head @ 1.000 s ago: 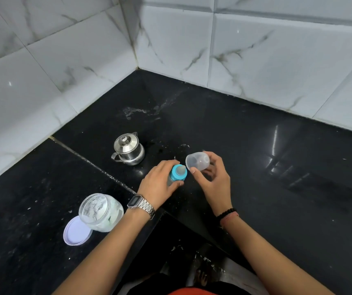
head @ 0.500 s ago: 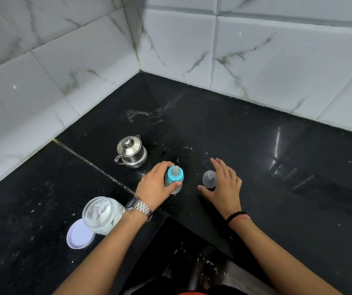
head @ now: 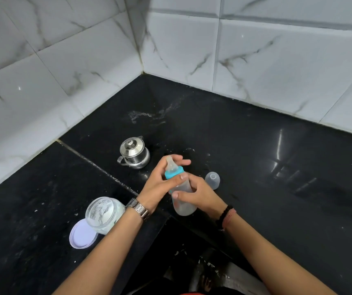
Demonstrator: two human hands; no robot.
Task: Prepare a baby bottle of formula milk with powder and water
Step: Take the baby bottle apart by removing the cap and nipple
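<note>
A clear baby bottle [head: 184, 206] with a blue collar and a clear teat is lifted off the black counter and tilted, teat pointing away from me. My left hand [head: 160, 184] wraps the blue collar at the top. My right hand [head: 200, 193] grips the bottle's body lower down. The bottle's clear dome cap [head: 212, 179] stands alone on the counter just right of my hands. An open glass jar of white powder [head: 102, 213] sits at the lower left, partly behind my left forearm.
A small lidded steel pot [head: 134, 153] stands behind my hands. The jar's lilac lid [head: 81, 236] lies flat beside the jar. White marbled tile walls meet in a corner at the back. The black counter [head: 277, 188] has a notched front edge below my wrists.
My right hand set the clear cap down on the counter and moved to the bottle's body. The bottle has been lifted and tilted, now held in both hands.
</note>
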